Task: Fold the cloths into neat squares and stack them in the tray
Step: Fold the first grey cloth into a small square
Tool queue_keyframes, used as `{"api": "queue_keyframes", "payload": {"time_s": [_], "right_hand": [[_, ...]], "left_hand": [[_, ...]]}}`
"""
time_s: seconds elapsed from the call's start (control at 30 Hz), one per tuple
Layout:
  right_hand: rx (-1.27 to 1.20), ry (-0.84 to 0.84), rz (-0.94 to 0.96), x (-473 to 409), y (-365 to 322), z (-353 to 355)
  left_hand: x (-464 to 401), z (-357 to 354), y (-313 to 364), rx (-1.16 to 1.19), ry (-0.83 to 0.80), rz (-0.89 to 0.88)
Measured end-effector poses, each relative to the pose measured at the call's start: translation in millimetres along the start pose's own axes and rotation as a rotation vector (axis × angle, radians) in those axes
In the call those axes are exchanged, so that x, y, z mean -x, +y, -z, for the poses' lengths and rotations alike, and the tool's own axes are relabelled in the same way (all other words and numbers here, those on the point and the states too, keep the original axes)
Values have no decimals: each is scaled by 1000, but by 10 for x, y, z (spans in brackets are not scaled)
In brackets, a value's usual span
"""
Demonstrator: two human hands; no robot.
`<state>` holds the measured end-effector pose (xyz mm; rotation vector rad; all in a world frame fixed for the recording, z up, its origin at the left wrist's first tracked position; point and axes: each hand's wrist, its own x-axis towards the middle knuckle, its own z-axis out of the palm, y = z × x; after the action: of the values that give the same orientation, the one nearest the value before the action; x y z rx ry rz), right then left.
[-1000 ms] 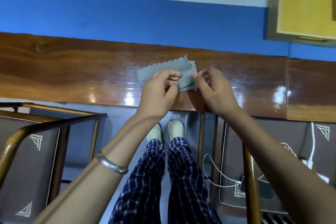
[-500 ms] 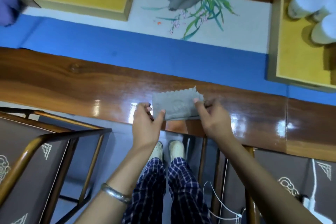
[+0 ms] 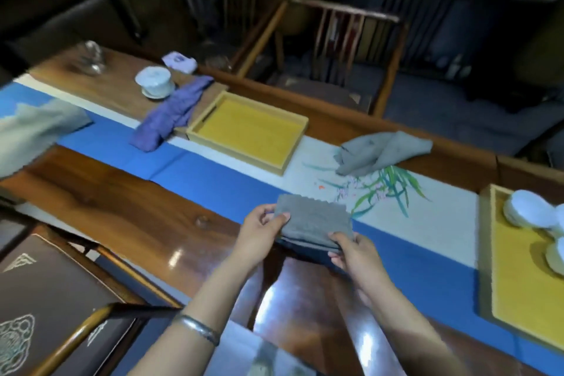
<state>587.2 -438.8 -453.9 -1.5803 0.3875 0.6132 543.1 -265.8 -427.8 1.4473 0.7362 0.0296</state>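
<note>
A folded grey cloth (image 3: 314,223) with a zigzag far edge is held above the blue runner. My left hand (image 3: 259,233) grips its left edge, thumb on top. My right hand (image 3: 351,253) pinches its near right corner. Beyond it stands a wooden tray (image 3: 195,128) with a yellow lining and nothing in it. An unfolded grey cloth (image 3: 381,151) lies crumpled to the tray's right. A purple cloth (image 3: 172,114) lies bunched along the tray's left side. Another grey cloth (image 3: 33,128) lies at the far left.
A second yellow-lined tray (image 3: 515,278) at the right holds white cups (image 3: 528,212). A white lidded cup (image 3: 155,81) and a glass vessel (image 3: 90,56) stand on the far plank. Wooden chairs stand at near left (image 3: 91,317) and beyond the table (image 3: 345,40).
The view has swung up from the table's near edge to the whole table. Both hands have carried the folded grey cloth forward, over the blue runner toward the empty tray.
</note>
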Motion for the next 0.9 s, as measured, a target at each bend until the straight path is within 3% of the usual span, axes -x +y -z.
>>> {"api": "queue_keyframes", "payload": {"time_s": [0.2,0.33,0.63,0.9], "right_hand": [[38,-101,13,-873,-862,-703],[146,-79,132,-1389,-1223,-1121],[342,86,226,-2484,-1435,-1496],[624,181,367,-2946,-1450,-1448]], "left_hand": [[-1019,313,594,-13,167,-58],[-1715,499,815,-27,242,-108],[-3063,431,912,-68,321,-142],[-3491,276,703,-276,288,-186]]}}
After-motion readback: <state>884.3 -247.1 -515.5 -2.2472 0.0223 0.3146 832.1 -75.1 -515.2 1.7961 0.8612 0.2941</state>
